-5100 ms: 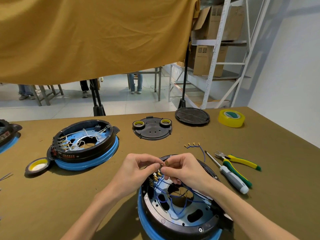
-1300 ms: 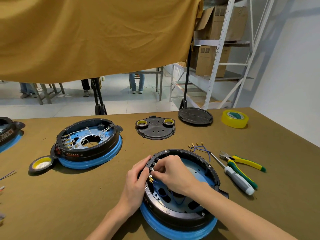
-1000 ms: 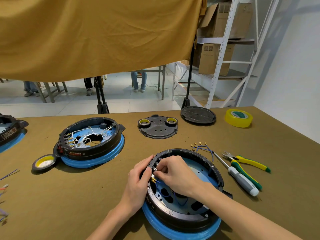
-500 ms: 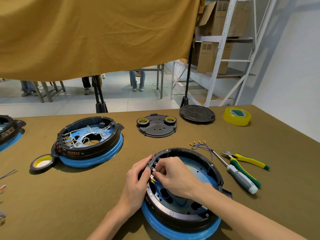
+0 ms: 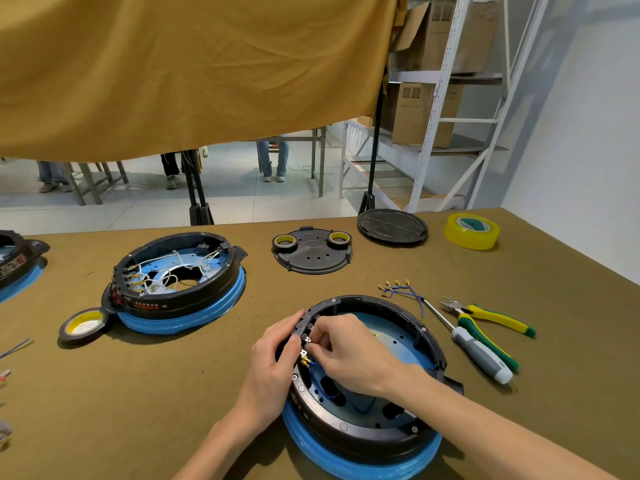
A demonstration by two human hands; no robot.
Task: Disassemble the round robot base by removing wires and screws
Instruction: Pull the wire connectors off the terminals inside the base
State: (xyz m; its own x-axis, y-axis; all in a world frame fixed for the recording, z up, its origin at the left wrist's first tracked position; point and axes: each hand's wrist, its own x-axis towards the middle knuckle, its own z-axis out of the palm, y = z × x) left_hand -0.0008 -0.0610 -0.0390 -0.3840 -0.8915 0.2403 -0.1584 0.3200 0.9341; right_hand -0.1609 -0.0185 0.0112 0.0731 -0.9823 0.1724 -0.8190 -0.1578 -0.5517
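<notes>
At the left edge of the worktop [image 5: 138, 393], which is covered in olive-brown cloth, part of a round black base on a blue ring [image 5: 15, 265] shows, cut off by the frame, and a few loose wire ends [image 5: 14, 348] lie nearer the front along that edge. Just right of these a dark roll of tape with a yellow core [image 5: 82, 325] lies flat, touching a second open base [image 5: 176, 278] full of white wires. Toward the back edge, near the middle, a black round cover plate [image 5: 313, 252] carries two small tape rolls. At the front, in the middle, sits the round robot base [image 5: 367, 379], a black shell on a blue ring with its blue inner plate exposed. The left hand [image 5: 273, 362] grips the base's left rim from outside, fingers curled over the edge. The right hand [image 5: 349, 351] reaches inside the shell and its fingertips pinch at the gold connectors [image 5: 304, 360] on the left inner wall, where a blue wire [image 5: 360, 405] runs down across the plate; the two hands almost touch. Behind the base a black disc [image 5: 392, 226] lies at the back edge. Right of the base lie a freed bundle of blue wires with gold terminals [image 5: 398, 289], then a screwdriver [image 5: 474, 348] and yellow-green pliers [image 5: 491, 317] side by side. A yellow tape roll [image 5: 471, 231] stands near the back right corner.
</notes>
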